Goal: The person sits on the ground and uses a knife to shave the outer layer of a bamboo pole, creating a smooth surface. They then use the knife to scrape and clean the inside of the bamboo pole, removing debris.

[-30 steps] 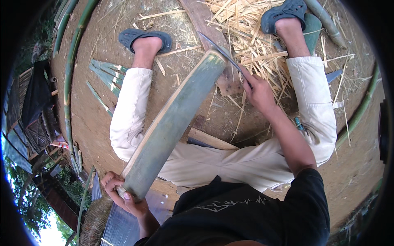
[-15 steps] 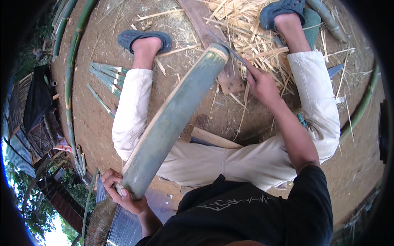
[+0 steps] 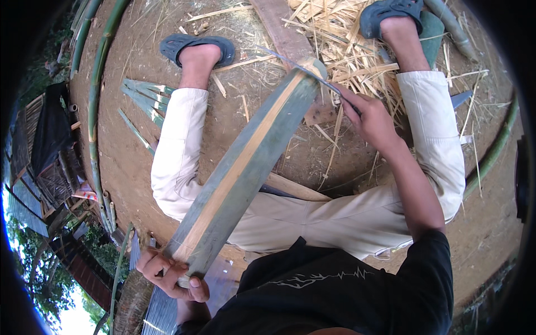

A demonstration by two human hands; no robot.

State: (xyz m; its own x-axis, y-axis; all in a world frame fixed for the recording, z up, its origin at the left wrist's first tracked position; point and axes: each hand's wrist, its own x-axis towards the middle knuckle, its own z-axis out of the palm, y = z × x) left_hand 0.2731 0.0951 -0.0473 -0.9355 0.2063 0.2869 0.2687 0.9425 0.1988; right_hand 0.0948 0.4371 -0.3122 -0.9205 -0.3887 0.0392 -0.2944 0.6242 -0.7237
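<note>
A thick green bamboo section [image 3: 260, 151] slants across my lap, its far end over a wooden board [image 3: 282, 30]. A pale peeled strip runs along its upward side. My left hand [image 3: 170, 274] is wrapped round the near end at the lower left. In my right hand [image 3: 365, 114] is the handle of a long thin-bladed knife [image 3: 330, 86], fingers closed around it. The blade lies across the bamboo's far end, and its tip reaches past the left side. Part of the handle is hidden in my fist.
A heap of pale shavings [image 3: 357, 53] covers the ground beyond my right hand. Split green pieces [image 3: 146, 99] lie outside my left leg. Long bamboo poles [image 3: 96, 106] stretch along the left, another [image 3: 494, 151] curves at the right. A wooden block [image 3: 296, 188] sits between my legs.
The bamboo has been rolled, bringing its peeled strip from the left edge to the top. My left hand has turned with it. The knife has shifted slightly, its blade now across the far end.
</note>
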